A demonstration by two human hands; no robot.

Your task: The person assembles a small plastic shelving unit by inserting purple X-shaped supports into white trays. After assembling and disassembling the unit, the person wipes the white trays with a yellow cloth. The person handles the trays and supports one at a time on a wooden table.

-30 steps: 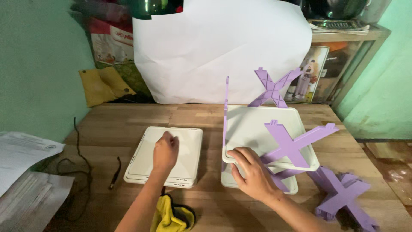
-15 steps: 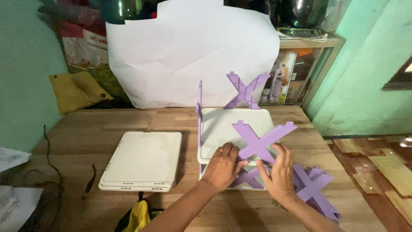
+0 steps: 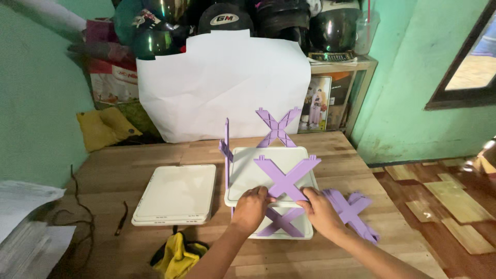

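Wooden worktop (image 3: 155, 155), green walls | left hand (image 3: 251, 208) fingers curled on front rim of upper white tray (image 3: 243, 175) | right hand (image 3: 319, 209) fingers pinching lower leg of purple X brace (image 3: 287, 177) at tray front | stacked white trays (image 3: 175, 194) left of tray | spare purple braces (image 3: 351, 206) right of tray

Cross brace (image 3: 287, 177) on the shelf tray (image 3: 243, 178); spare trays (image 3: 176, 194) to its left; loose braces (image 3: 352, 206) right; cloth (image 3: 175, 254) in front.
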